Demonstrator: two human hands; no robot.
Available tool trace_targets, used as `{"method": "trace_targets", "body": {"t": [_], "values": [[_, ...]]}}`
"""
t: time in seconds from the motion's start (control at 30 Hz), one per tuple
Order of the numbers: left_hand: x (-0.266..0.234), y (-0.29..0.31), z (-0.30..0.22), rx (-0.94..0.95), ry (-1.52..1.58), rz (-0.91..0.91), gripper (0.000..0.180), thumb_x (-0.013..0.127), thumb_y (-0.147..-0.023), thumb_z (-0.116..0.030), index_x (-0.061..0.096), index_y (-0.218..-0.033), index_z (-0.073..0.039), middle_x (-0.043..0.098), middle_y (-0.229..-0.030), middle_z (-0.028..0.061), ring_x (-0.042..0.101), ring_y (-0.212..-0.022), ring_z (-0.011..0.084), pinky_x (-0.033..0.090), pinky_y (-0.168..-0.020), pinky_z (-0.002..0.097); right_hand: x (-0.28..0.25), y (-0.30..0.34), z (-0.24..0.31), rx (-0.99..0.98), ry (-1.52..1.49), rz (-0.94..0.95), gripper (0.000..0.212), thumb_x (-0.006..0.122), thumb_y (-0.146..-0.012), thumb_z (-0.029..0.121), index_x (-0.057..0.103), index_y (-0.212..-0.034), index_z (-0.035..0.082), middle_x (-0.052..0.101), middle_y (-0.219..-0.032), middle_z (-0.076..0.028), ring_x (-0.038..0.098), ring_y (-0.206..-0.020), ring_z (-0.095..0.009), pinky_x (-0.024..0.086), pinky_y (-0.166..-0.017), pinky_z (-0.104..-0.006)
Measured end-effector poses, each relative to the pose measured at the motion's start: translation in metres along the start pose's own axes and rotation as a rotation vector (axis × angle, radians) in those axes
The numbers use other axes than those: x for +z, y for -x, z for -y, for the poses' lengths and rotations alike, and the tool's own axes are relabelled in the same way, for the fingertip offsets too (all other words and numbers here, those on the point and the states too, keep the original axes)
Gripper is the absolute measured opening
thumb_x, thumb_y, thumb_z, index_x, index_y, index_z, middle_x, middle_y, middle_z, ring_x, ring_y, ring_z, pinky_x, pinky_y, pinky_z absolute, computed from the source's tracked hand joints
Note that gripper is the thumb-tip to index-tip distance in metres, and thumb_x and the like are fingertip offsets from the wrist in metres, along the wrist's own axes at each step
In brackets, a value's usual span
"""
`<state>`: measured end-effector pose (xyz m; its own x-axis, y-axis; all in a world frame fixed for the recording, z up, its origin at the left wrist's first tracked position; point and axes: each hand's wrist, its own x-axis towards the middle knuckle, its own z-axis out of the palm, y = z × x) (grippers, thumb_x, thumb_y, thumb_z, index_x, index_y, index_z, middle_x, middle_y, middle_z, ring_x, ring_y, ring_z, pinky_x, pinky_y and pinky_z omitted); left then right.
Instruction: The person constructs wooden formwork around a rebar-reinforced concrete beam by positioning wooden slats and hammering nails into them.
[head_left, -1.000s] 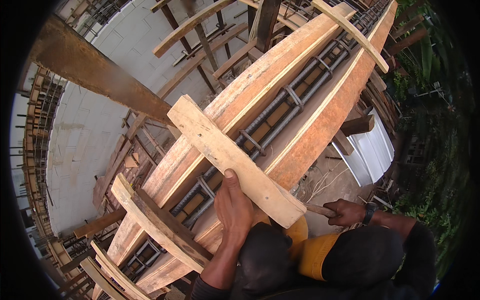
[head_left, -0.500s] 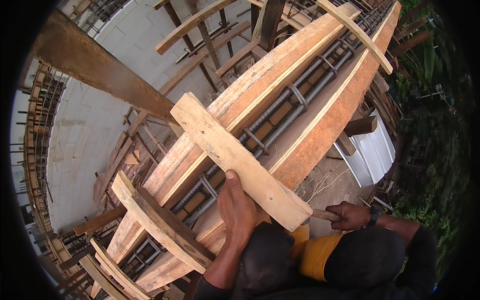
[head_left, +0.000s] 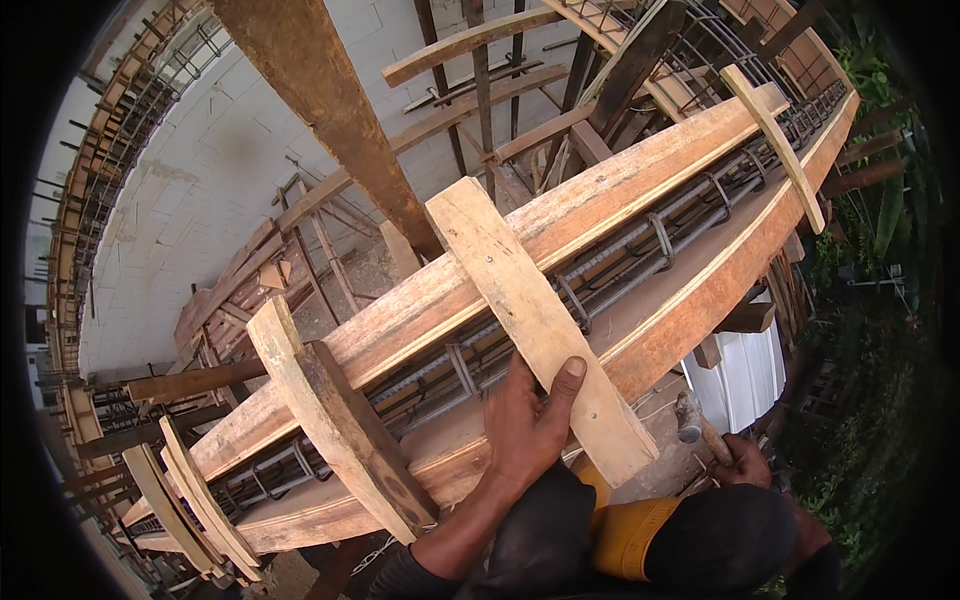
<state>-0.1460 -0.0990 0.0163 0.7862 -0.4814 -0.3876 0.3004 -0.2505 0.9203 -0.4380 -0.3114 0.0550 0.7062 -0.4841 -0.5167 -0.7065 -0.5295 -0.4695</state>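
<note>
A pale tan, flat wooden plank with squared ends [head_left: 535,315] lies crosswise over a long wooden form, resting on its far reddish-brown board [head_left: 610,180] and reaching across its near reddish-brown board [head_left: 690,345]. Two small, grey metal nail heads show in its upper face, one toward each end.

The left hand [head_left: 535,420] grasps the plank by its left edge, thumb pressed flat on top and the other fingers at the side, their tips partly hidden. The right hand [head_left: 745,465] has its fingers curled around the wooden handle of a hammer with a grey metal head [head_left: 689,418], just beside the plank's near end and apart from it.

Between the boards runs a dark grey steel rebar cage [head_left: 662,240]. To the left, a pale, curved wooden crosspiece [head_left: 315,420] spans the form, a dark brown timber block [head_left: 368,430] against it. Beyond stand a thick, rusty-brown slanting beam [head_left: 310,90] and a whitish block wall [head_left: 240,170]. A silvery corrugated sheet [head_left: 742,375] lies below, at right.
</note>
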Motion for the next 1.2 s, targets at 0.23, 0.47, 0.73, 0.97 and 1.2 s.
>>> {"method": "trace_targets", "body": {"t": [0.23,0.47,0.73,0.97,1.2], "values": [[0.003,-0.008,-0.005,-0.076,0.339,-0.001,0.055,0.074,-0.09,-0.035,0.051,-0.123,0.003,0.07,-0.107,0.0137,0.069,-0.09,0.0188,0.055,-0.077,0.0312,-0.065,-0.103,0.136,-0.221,-0.247,-0.253,0.044,0.056,-0.096,0.037,0.057,-0.11,-0.005,0.065,-0.079,-0.011,0.056,-0.06,-0.02,0.042,-0.055,-0.0356],[-0.005,-0.007,-0.014,-0.099,0.035,-0.032,0.063,0.079,-0.082,-0.043,0.053,-0.117,0.002,0.072,-0.101,0.0161,0.072,-0.091,0.0259,0.056,-0.08,0.0377,-0.127,-0.307,0.281,-0.649,0.823,-0.09,0.043,0.064,-0.087,0.038,0.062,-0.1,-0.003,0.064,-0.074,-0.023,0.064,-0.077,-0.042,0.049,-0.073,-0.0503],[-0.015,-0.008,-0.025,-0.149,-0.014,0.026,0.066,0.085,-0.078,-0.037,0.052,-0.12,0.003,0.072,-0.101,0.0178,0.072,-0.092,0.0241,0.056,-0.081,0.036,-0.065,-0.384,0.328,-0.476,1.237,0.299,0.045,0.063,-0.073,0.034,0.072,-0.102,0.001,0.072,-0.083,-0.019,0.069,-0.078,-0.036,0.054,-0.073,-0.0458],[-0.015,0.004,-0.008,0.095,-0.097,0.061,0.07,0.085,-0.079,-0.039,0.051,-0.123,0.003,0.072,-0.101,0.0177,0.072,-0.094,0.0258,0.056,-0.082,0.0368,-0.096,-0.367,0.366,-0.416,0.915,0.267,0.042,0.07,-0.07,0.031,0.073,-0.101,0.002,0.071,-0.075,-0.012,0.067,-0.07,-0.027,0.052,-0.067,-0.0398],[-0.014,0.018,-0.01,0.116,0.634,0.111,0.064,0.071,-0.09,-0.048,0.052,-0.125,0.002,0.068,-0.11,0.0183,0.069,-0.089,0.0287,0.054,-0.081,0.0374,-0.09,-0.355,0.317,-0.452,0.739,-0.006,0.049,0.071,-0.086,0.046,0.072,-0.103,0.0,0.069,-0.079,-0.018,0.068,-0.075,-0.033,0.051,-0.074,-0.0435]]}}
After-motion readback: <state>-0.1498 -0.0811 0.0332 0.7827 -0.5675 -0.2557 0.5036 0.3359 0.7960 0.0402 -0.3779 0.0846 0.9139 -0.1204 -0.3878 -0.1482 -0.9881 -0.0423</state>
